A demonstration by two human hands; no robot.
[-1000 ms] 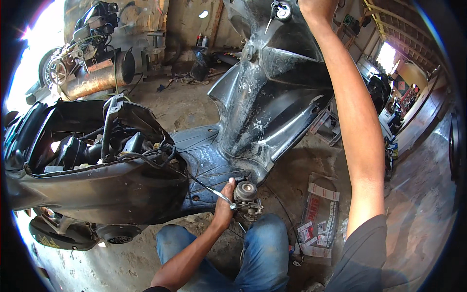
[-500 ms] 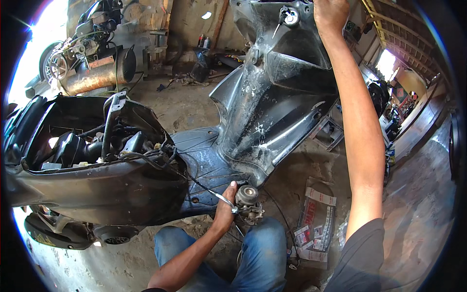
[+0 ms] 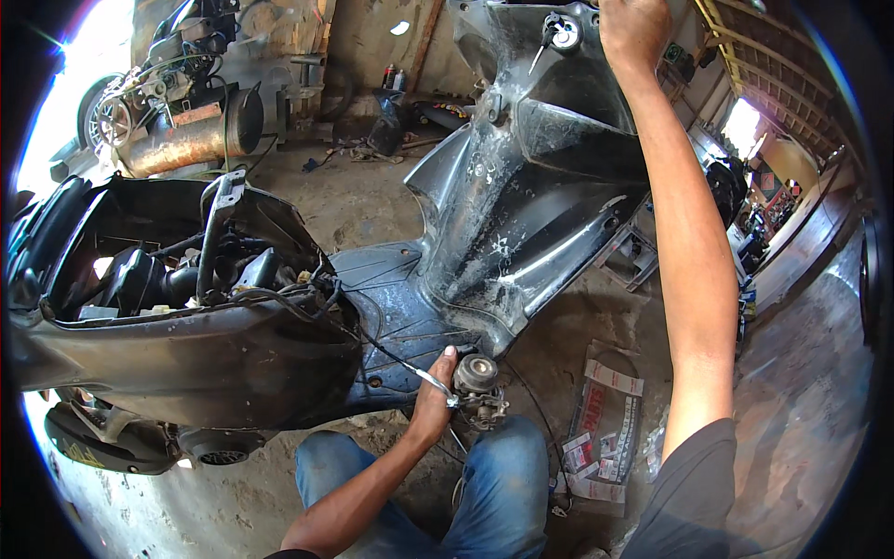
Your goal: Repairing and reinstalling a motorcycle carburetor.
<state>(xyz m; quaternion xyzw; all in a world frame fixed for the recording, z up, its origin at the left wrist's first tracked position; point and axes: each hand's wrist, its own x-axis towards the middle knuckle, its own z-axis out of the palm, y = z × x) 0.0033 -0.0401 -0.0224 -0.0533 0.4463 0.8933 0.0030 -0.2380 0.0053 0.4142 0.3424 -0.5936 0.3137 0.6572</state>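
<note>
My left hand [image 3: 432, 402] is closed around a carburetor [image 3: 478, 374] with a round metal cap, held just above my right knee. A cable [image 3: 407, 368] runs from the scooter's open body to the carburetor, its silvery end lying across my fingers. Beside it is the scuffed footboard [image 3: 396, 289] of a black scooter. My right arm is stretched up past the scooter's front panel [image 3: 503, 205]. At the top edge, my right hand [image 3: 636, 35] is closed near the handlebar area; what it grips is cut off. A key [image 3: 548, 35] sits in the ignition lock.
The scooter's rear body [image 3: 186, 359] stands open at left, engine parts and wires exposed. A printed plastic parts bag [image 3: 601, 438] lies on the floor to the right. Behind are a rusty cylindrical tank [image 3: 191, 144], a dark bag [image 3: 384, 126] and two small cans [image 3: 394, 78].
The whole view has shifted very slightly. Both hands stay in the same places, the left still on the carburetor.
</note>
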